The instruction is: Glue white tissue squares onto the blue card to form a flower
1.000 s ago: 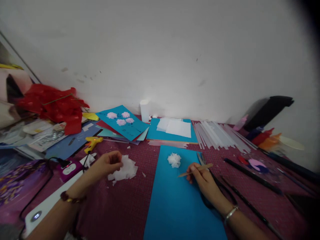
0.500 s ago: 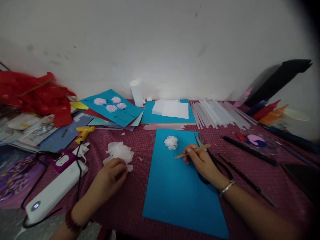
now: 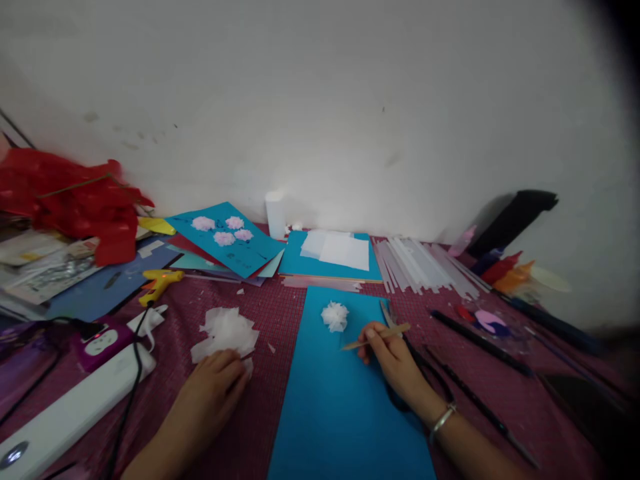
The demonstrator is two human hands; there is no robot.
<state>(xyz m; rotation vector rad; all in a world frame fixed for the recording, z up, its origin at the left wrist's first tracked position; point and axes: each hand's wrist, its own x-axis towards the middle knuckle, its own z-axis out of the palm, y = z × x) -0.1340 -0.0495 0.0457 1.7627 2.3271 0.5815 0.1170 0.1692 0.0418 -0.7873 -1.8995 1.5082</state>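
My right hand (image 3: 387,350) pinches a pointed wooden stick (image 3: 399,330) above a blue card (image 3: 320,400), its thin tip aimed left. Just beyond the tip, a ruffled white paper flower (image 3: 335,316) sits near the card's top edge. Scissors (image 3: 425,363) with black handles lie partly under my right hand and wrist, across the card's right side. On the left, my left hand (image 3: 216,383) rests at the near edge of a loose pile of thin white paper pieces (image 3: 227,330). Its fingers are curled together, and the fingertips' contact with the paper is not clear.
A yellow glue gun (image 3: 161,283) and a white power strip (image 3: 75,407) with cords lie left. Behind are a blue card with pink flowers (image 3: 245,257), white sheets (image 3: 345,251) and translucent sticks (image 3: 420,263). Black pens (image 3: 480,340) lie right.
The camera view has tilted up and shifted slightly, so the table sits lower in the picture. Both hands keep nearly the same places; the wooden stick stays in my right hand.
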